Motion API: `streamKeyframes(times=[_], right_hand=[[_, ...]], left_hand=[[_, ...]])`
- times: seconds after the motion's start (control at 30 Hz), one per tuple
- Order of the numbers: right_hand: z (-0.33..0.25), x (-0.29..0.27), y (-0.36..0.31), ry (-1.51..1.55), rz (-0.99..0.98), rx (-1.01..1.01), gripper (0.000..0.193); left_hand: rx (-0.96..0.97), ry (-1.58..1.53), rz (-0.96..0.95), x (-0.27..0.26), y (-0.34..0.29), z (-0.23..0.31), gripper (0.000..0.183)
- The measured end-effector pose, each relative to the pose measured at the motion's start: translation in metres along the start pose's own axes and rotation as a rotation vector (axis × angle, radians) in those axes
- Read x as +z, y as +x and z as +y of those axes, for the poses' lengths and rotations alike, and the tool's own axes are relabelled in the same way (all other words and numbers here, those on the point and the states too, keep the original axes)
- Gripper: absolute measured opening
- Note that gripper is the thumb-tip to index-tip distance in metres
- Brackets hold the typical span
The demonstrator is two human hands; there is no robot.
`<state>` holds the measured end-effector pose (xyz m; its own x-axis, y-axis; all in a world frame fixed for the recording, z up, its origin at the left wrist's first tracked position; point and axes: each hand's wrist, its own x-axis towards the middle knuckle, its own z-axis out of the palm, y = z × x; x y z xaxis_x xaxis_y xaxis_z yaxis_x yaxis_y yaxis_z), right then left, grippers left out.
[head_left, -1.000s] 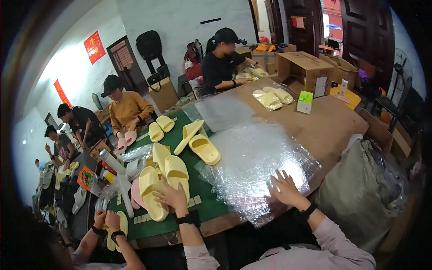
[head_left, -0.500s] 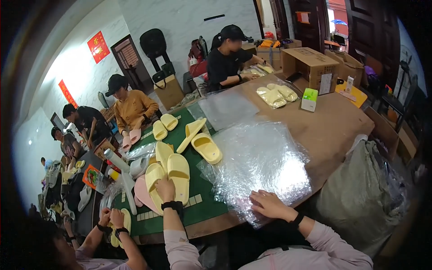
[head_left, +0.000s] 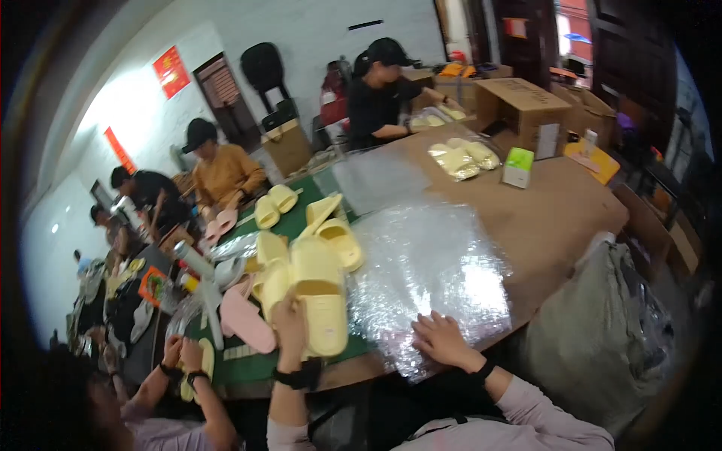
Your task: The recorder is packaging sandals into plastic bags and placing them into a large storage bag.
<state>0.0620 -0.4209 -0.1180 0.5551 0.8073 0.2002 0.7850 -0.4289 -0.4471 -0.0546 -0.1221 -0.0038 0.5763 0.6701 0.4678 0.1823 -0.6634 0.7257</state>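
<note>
My left hand (head_left: 290, 325) grips a pale yellow slide sandal (head_left: 320, 301) and holds it up off the green mat (head_left: 256, 362). A second yellow sandal (head_left: 275, 286) sits right behind it, touching the first. My right hand (head_left: 442, 340) rests flat, fingers apart, on the near edge of a clear bubble-wrap sheet (head_left: 425, 263) spread over the brown table (head_left: 560, 214). Another yellow pair (head_left: 335, 229) lies further back on the mat. A pink sandal (head_left: 244, 319) lies left of my left hand.
Another person's hands (head_left: 184, 357) hold a yellow sandal at the lower left. Several people sit along the left side and far end. Bagged yellow sandals (head_left: 460, 158), a small green-and-white box (head_left: 518, 167) and cardboard boxes (head_left: 519, 105) stand at the far end. A grey sack (head_left: 594, 331) stands on the right.
My left hand has closed on the yellow sandal and raised it off the mat. My right hand slid back toward me along the bubble wrap's near edge.
</note>
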Motion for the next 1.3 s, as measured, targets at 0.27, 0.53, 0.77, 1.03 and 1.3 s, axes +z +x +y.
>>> streamKeyframes(times=[0.27,0.53,0.77,1.03,1.3], right_hand=[[0.026,0.005,-0.004,0.056,-0.021,-0.008,0.043],[0.019,-0.006,-0.019,0.047,-0.2,-0.005,0.038],[-0.029,-0.095,-0.019,0.438,-0.096,0.296,0.025],[0.028,-0.044,0.024,0.436,-0.098,0.169,0.035],[0.011,-0.02,0.062,0.289,-0.076,0.132,0.046]], left_hand=[[0.17,0.008,-0.193,0.107,-0.046,0.116,0.024],[0.026,-0.045,-0.357,0.188,-0.082,0.099,0.058],[0.226,0.092,-0.408,0.143,-0.133,0.078,0.034],[0.356,0.194,-0.355,0.148,-0.193,0.04,0.04],[0.422,0.284,-0.371,0.146,-0.209,0.043,0.047]])
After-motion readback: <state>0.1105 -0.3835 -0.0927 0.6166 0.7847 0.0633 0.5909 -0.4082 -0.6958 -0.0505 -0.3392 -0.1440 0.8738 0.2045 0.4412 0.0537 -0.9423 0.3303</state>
